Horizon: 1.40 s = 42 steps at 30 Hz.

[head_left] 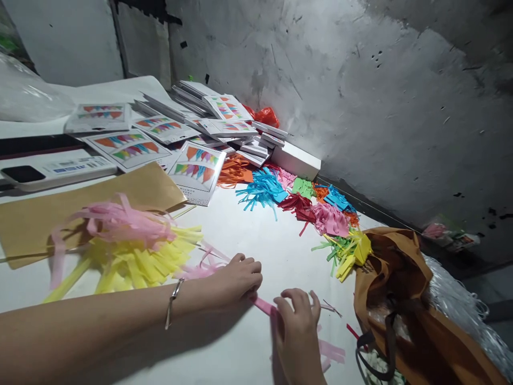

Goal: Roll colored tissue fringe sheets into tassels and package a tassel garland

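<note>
A narrow pink strip [263, 306] is stretched between my two hands, low over the white table. My left hand [236, 275], with a silver bracelet at the wrist, pinches its left end with curled fingers. At the strip's right end is my right hand [298, 331], thumb and fingers closed around it, the little finger raised. More pink fringe [200, 267] lies behind my left wrist. Beside my right hand rests a loose pink piece [332, 351]. Yellow fringed paper [136, 264] lies at the left under a pink fringed bundle [124, 222].
Brown paper [32, 227] lies at the left, with a phone [24, 175] behind. Printed packets [198, 171] are piled at the back beside a white box [296, 160]. Coloured fringe bundles [331, 219] line the wall side. A brown bag [441, 326] stands at the right.
</note>
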### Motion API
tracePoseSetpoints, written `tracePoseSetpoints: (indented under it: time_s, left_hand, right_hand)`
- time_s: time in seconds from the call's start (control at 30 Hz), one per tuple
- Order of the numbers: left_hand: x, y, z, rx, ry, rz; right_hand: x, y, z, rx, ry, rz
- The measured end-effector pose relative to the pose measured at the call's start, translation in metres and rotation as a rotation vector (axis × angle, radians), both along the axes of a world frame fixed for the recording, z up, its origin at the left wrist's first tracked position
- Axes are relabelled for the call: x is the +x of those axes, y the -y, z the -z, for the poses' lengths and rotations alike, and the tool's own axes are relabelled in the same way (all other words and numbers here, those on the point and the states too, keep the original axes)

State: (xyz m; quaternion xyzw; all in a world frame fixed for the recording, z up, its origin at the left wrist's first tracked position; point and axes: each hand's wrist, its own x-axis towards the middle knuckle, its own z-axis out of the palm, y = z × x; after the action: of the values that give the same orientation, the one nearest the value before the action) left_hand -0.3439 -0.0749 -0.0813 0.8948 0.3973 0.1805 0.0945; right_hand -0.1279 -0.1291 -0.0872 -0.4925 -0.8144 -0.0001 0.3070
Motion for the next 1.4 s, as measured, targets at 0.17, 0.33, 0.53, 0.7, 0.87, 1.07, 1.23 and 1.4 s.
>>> tracePoseSetpoints:
  time_s: [0.17,0.33,0.53,0.7,0.87,1.07,1.23,1.4]
  left_hand:
    - [-0.005,-0.003,-0.004,0.068,0.018,0.167]
    - [-0.008,-0.001,-0.003,0.073,0.031,0.178]
    - [-0.005,-0.001,0.004,0.113,0.097,0.131]
    - [-0.005,-0.005,0.004,0.373,-0.017,0.182]
    - [-0.007,-0.002,0.003,0.455,-0.125,0.229]
    - [-0.005,0.005,-0.007,0.467,-0.088,0.249]
    - [-0.002,0.006,-0.002,0.278,-0.063,0.159]
    - [0.004,0.010,0.002,0.085,-0.006,-0.025]
  right_hand:
    - [-0.008,0.000,0.003,0.036,0.085,-0.126]
    - [-0.007,0.000,0.006,0.009,0.021,-0.086]
    - [-0.007,-0.001,0.005,0.042,-0.008,-0.059]
    - [-0.003,-0.004,0.003,0.182,0.073,-0.089]
    - [0.012,-0.004,0.003,0.133,0.172,-0.159]
    - [0.017,-0.006,0.003,0.072,0.102,-0.151]
    - [0.019,-0.006,0.001,0.028,0.085,-0.126]
    - [0.018,-0.007,0.000,-0.025,0.177,0.015]
